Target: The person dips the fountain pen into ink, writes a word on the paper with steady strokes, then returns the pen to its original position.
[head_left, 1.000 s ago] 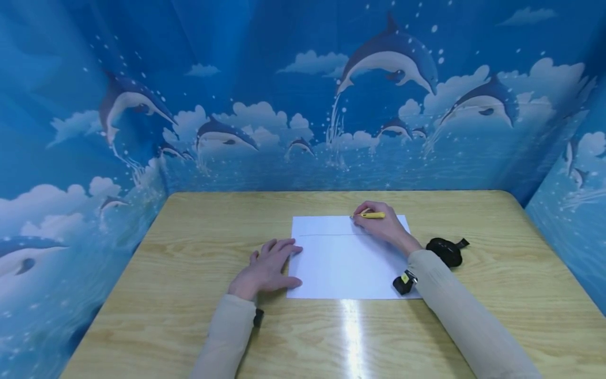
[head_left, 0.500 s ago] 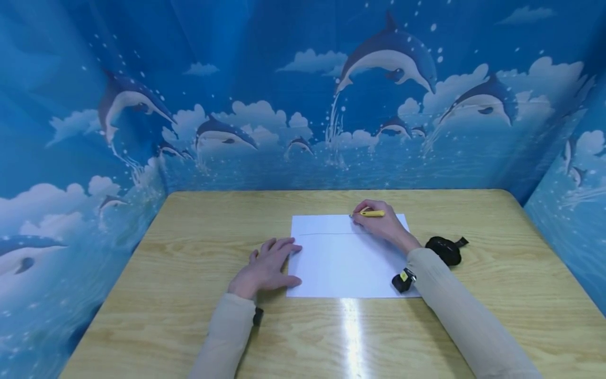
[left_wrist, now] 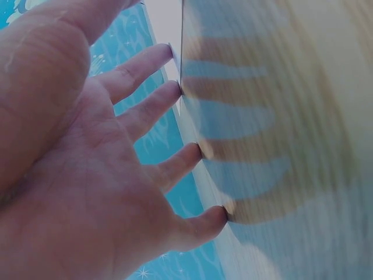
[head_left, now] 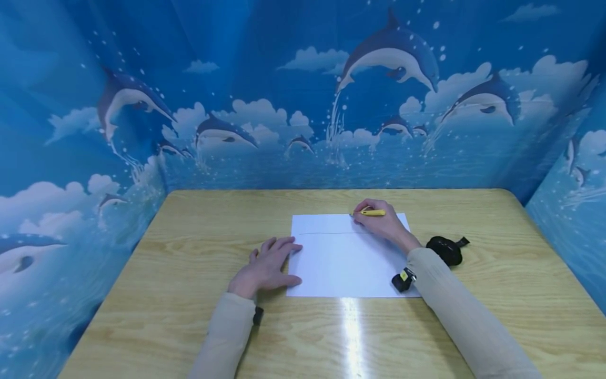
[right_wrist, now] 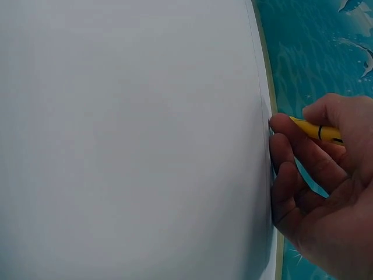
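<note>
A white sheet of paper [head_left: 341, 263] lies on the table, with a thin dark line drawn across its upper part. My right hand [head_left: 381, 221] pinches a yellow pen [head_left: 374, 212] above that line, its tip at the sheet's far edge. In the right wrist view the fingers curl round the yellow pen [right_wrist: 315, 129], and the hand's side rests on the paper [right_wrist: 145, 140]. My left hand [head_left: 267, 266] is spread at the sheet's left edge, index finger and thumb on the paper. The left wrist view has its fingertips [left_wrist: 189, 151] touching the surface.
A black shiny pouch-like object [head_left: 445, 251] with a short strap lies right of the paper, beside the right forearm. A black wrist device [head_left: 403, 280] hangs under the right sleeve, over the paper. A dolphin-printed blue curtain [head_left: 265, 95] stands behind the wooden table [head_left: 189, 263].
The view has shifted very slightly. Both hands, the pen and the paper stay where they were, and the drawn line looks the same.
</note>
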`<state>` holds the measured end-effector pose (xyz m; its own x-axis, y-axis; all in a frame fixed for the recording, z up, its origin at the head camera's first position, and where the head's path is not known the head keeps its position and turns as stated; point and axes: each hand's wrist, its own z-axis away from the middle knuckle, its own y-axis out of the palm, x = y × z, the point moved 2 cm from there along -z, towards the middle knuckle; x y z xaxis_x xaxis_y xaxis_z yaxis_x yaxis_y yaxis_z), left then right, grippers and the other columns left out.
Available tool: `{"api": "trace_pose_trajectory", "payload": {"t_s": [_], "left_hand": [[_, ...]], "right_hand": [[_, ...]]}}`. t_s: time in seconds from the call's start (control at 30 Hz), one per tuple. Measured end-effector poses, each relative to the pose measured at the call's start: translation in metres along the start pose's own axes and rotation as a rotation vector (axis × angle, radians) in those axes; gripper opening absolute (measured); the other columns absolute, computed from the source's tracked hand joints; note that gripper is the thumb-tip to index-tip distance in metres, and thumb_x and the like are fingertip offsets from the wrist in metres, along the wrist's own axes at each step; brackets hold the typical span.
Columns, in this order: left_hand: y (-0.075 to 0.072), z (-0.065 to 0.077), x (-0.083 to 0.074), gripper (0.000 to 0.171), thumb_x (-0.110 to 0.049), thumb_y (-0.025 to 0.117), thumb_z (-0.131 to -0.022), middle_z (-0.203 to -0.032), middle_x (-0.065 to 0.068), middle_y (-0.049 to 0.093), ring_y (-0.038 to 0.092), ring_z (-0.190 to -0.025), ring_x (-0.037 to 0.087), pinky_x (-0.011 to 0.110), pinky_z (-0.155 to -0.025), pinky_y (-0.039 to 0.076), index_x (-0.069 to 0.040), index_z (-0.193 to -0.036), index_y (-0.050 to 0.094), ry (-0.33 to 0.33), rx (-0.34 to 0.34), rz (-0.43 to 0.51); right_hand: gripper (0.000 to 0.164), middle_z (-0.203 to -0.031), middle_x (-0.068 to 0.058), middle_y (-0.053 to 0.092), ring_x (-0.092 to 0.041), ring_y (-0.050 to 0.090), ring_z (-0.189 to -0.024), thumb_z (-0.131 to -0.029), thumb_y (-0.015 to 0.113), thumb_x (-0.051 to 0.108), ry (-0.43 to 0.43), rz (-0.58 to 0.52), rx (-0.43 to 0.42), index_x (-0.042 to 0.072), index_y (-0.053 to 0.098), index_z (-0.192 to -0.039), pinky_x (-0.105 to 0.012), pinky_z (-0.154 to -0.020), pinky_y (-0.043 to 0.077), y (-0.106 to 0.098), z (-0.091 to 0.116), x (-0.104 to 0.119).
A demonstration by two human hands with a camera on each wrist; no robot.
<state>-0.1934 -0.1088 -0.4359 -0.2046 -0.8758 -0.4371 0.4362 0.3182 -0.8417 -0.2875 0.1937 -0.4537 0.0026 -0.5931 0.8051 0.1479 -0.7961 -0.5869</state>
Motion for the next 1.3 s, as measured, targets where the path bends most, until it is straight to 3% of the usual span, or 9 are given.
{"api": "trace_pose_trajectory", "payload": {"t_s": [0.33,0.7,1.3], "left_hand": [[-0.0008,0.0012,-0.0011,0.072,-0.041,0.076,-0.091,-0.17,0.0,0.026,0.014,-0.158,0.041,0.075,-0.119,0.014,-0.027,-0.154,0.046,-0.002,0.003,-0.002],[-0.0011,0.0022,-0.0003,0.071,-0.04,0.077,-0.09,-0.17,0.0,0.027,0.015,-0.158,0.041,0.076,-0.118,0.015,-0.026,-0.153,0.047,0.015,-0.004,0.019],[-0.0006,0.0012,0.0002,0.071,-0.041,0.077,-0.09,-0.17,-0.001,0.027,0.014,-0.158,0.04,0.076,-0.117,0.015,-0.026,-0.153,0.047,0.016,0.002,0.018]], "right_hand": [[0.02,-0.104,-0.01,0.074,-0.017,0.066,-0.085,-0.099,0.066,0.027,0.011,-0.031,0.0,0.011,0.073,-0.108,-0.029,-0.077,0.051,-0.0004,0.0005,0.0],[0.021,-0.103,-0.008,0.074,-0.018,0.066,-0.087,-0.099,0.064,0.029,0.058,-0.043,0.036,0.012,0.071,-0.111,-0.029,-0.076,0.052,-0.0014,0.0024,0.0007],[0.02,-0.101,-0.006,0.074,-0.019,0.067,-0.087,-0.099,0.066,0.028,0.031,-0.068,0.062,0.012,0.073,-0.108,-0.031,-0.082,0.051,-0.0023,0.006,-0.0026]]}}
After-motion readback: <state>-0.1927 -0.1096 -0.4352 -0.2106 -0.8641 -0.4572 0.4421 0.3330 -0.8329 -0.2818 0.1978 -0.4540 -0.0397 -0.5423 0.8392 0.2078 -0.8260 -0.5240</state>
